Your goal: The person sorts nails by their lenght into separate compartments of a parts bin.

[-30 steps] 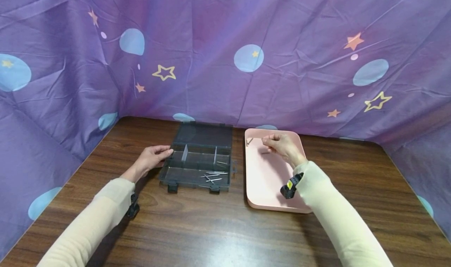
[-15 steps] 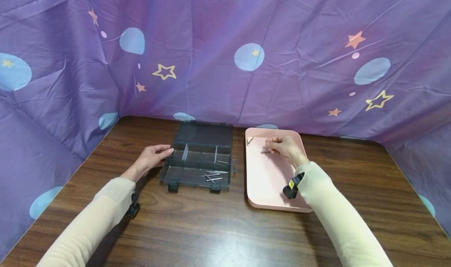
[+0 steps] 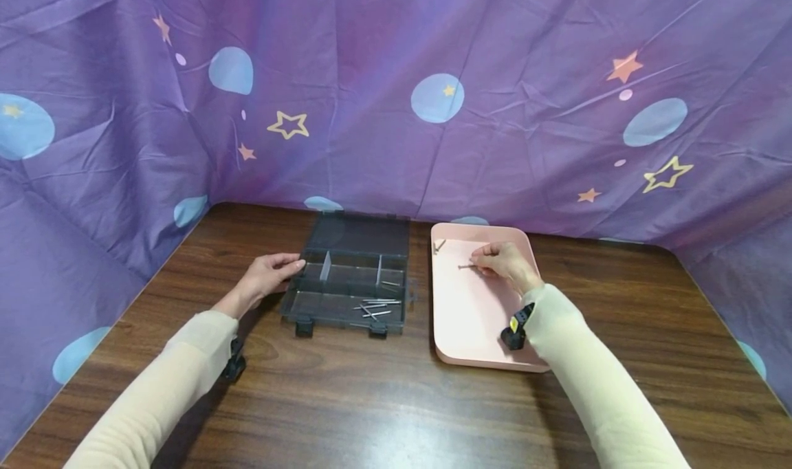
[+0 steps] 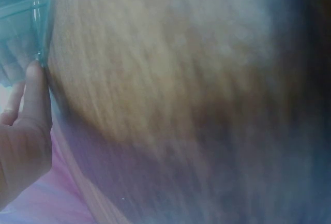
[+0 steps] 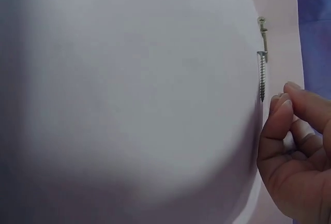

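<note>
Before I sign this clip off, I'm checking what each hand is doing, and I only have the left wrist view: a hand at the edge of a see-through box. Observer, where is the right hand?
Observer: The right hand is over the pink tray.
Reviewer: My view shows nothing of that. Is anything close to its fingertips?
Observer: Yes, a screw is right by them in the head view; I can't tell whether they have hold of it.
Reviewer: And the box? I only see a corner of it, so is its lid up or down?
Observer: The lid is open, swung back to the far side of the box.
</note>
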Motion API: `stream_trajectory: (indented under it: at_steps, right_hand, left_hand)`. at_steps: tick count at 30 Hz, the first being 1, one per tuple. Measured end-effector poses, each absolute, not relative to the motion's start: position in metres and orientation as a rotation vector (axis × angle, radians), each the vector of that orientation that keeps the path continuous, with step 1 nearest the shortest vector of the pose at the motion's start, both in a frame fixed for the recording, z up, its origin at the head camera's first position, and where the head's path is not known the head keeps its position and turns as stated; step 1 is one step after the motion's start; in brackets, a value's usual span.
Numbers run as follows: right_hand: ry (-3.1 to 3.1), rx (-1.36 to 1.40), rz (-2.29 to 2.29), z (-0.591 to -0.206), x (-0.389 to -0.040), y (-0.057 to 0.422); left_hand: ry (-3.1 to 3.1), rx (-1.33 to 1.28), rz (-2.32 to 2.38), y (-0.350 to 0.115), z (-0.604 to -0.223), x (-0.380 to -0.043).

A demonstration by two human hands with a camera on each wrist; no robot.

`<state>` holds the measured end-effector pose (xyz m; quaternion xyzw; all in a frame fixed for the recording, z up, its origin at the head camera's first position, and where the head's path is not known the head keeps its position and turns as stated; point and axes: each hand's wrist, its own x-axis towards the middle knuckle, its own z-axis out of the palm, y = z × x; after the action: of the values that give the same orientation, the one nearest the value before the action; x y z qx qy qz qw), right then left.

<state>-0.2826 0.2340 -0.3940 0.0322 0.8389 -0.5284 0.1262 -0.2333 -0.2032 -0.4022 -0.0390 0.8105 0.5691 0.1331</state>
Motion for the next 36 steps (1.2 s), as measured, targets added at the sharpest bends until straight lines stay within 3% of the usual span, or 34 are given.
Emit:
stream_trajectory:
  at_steps: [36]
  right_hand:
    - [2.524,0.117,-1.422,-0.407,-0.289,0.233]
  left_hand:
    - [2.381,-0.131,1.635,-0.201,-0.402,-0.232]
